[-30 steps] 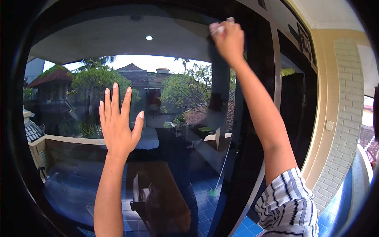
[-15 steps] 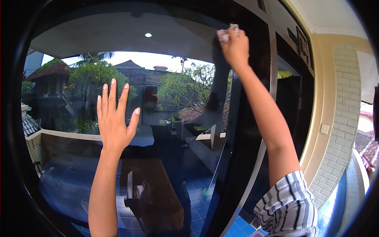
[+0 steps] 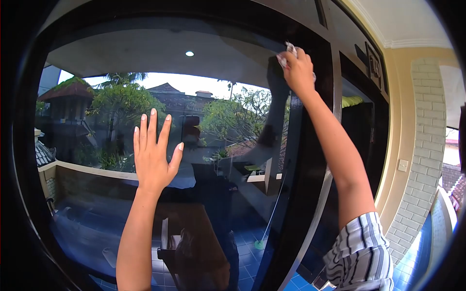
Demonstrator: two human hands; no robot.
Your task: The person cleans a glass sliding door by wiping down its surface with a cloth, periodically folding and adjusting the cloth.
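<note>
Lower and farther right than before, the right hand [image 3: 302, 75] curls around a crumpled pinkish-white cloth [image 3: 291, 48] near the dark-framed glass pane's [image 3: 136, 51] upper corner; the left hand [image 3: 154, 165] spreads open, empty. Coverage done or left: unclear.

Glossy dark glass pane [image 3: 116, 194]; striped cloth sleeve [image 3: 364, 247]; rough brickwork [image 3: 420, 160].

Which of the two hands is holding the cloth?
The right hand, raised near the pane's top, fingers bunched around the cloth; the left hand is spread open, lower down.
</note>
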